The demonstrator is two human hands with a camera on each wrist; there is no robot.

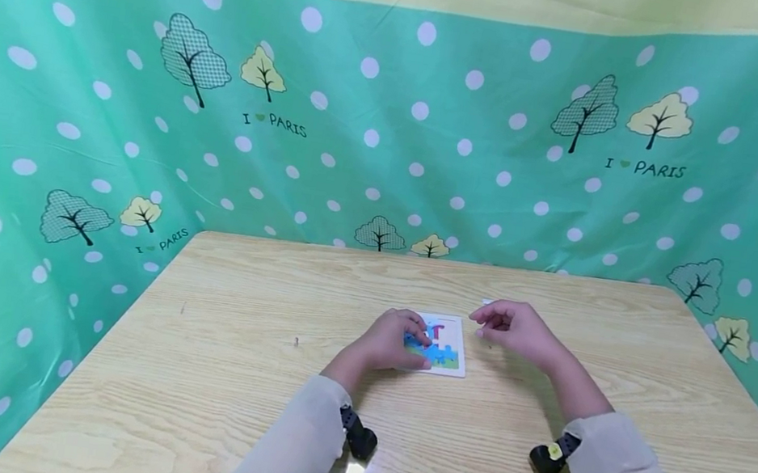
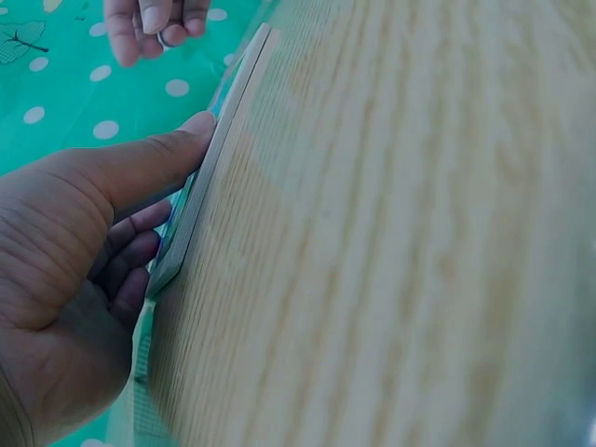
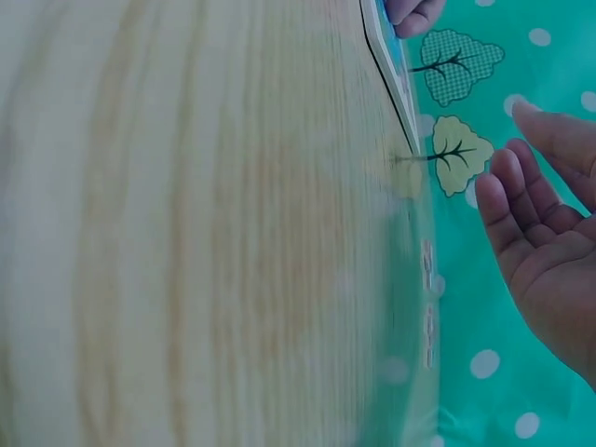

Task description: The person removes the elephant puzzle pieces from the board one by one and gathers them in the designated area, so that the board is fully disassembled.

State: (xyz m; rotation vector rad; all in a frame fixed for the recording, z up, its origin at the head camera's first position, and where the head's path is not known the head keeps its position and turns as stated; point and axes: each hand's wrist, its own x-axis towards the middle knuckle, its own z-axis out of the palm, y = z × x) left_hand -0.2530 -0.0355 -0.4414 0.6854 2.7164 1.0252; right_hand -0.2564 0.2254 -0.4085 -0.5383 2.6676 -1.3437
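A jigsaw puzzle board (image 1: 454, 338) with a white border lies flat on the table, part of its blue, red and green picture filled in. My left hand (image 1: 393, 341) holds the board at its left side, the thumb by the near edge and the bent fingers over the picture, hiding that part. In the left wrist view, the thumb (image 2: 158, 163) meets the board's edge (image 2: 219, 140). To the right of the board, my right hand (image 1: 519, 331) hovers with fingers loosely bent and thumb apart. Nothing shows between its fingers (image 3: 507, 200) in the right wrist view.
A small white-edged piece (image 1: 488, 301) peeks out behind my right hand. Two thin flat pieces (image 3: 427, 265) lie along the table's far part in the right wrist view. The wooden table (image 1: 204, 374) meets a green dotted curtain (image 1: 337, 124) at the back.
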